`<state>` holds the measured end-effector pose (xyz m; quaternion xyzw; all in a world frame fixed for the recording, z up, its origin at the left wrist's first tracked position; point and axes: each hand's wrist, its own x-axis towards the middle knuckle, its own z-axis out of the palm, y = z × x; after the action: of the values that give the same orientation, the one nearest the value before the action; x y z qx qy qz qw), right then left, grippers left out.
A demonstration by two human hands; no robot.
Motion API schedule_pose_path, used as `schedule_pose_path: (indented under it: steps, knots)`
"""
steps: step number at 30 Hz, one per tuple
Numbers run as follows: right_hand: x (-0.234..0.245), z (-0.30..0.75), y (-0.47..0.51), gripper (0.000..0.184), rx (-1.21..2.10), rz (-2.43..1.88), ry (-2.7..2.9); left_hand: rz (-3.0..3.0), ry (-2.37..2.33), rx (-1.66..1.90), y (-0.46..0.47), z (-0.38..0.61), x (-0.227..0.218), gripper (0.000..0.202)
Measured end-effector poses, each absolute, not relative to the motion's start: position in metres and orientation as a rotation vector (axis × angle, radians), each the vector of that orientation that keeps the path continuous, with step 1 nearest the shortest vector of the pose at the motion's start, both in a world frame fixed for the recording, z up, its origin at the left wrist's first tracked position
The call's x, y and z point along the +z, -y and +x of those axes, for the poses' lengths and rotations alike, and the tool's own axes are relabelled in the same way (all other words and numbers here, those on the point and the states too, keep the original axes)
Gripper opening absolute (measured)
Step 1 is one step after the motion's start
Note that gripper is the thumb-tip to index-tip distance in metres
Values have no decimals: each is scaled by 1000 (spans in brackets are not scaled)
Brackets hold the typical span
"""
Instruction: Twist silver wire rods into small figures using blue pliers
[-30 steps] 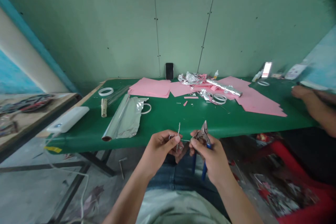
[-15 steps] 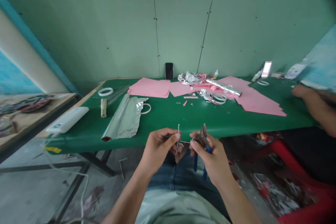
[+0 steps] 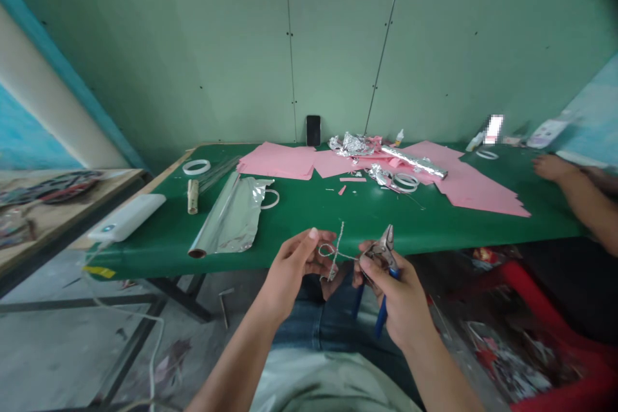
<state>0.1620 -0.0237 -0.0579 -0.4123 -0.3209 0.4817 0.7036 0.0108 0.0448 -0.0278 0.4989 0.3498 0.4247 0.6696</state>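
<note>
My left hand (image 3: 295,268) holds a twisted silver wire (image 3: 336,251) in its fingertips, with a small wire loop (image 3: 327,250) beside them. A thin strand runs across from the loop to the jaws of the blue-handled pliers (image 3: 385,248). My right hand (image 3: 393,296) grips those pliers, their handles hanging down below my fist. Both hands are in front of my body, just below the near edge of the green table (image 3: 367,222). Neither touches the table.
Pink paper sheets (image 3: 277,161), crumpled foil (image 3: 352,145) and a foil roll (image 3: 230,219) lie on the table. A co-worker's hand (image 3: 553,167) rests at the right end. A white power bank (image 3: 128,217) sits at the left end. A red stool (image 3: 531,290) stands below right.
My left hand has moved left and its fingers have spread, showing the wire loop. The wire now stands higher, and the pliers have risen slightly.
</note>
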Motion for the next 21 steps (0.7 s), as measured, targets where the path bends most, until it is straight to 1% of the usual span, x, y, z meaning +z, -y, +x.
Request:
schedule_pose_path:
  steps: [4,10,14,18,21]
  knots:
    - [-62,161,23,29,1078,-924,664,1092,-748,939,-40,9,-35,44]
    - [-67,157,20,36,1099,-957,531,1137,-682,892,-36,11,-39,27]
    - [-71,147,17,41,1082,-967,463,1164,-719,950,-34,18,-44,25]
    - [-79,136,15,39,982,-1075,615,1105,-747,1066,-35,24,-49,26]
    - [-81,143,6,45,919,-1159,779,1008,-784,1148,-48,24,-50,28]
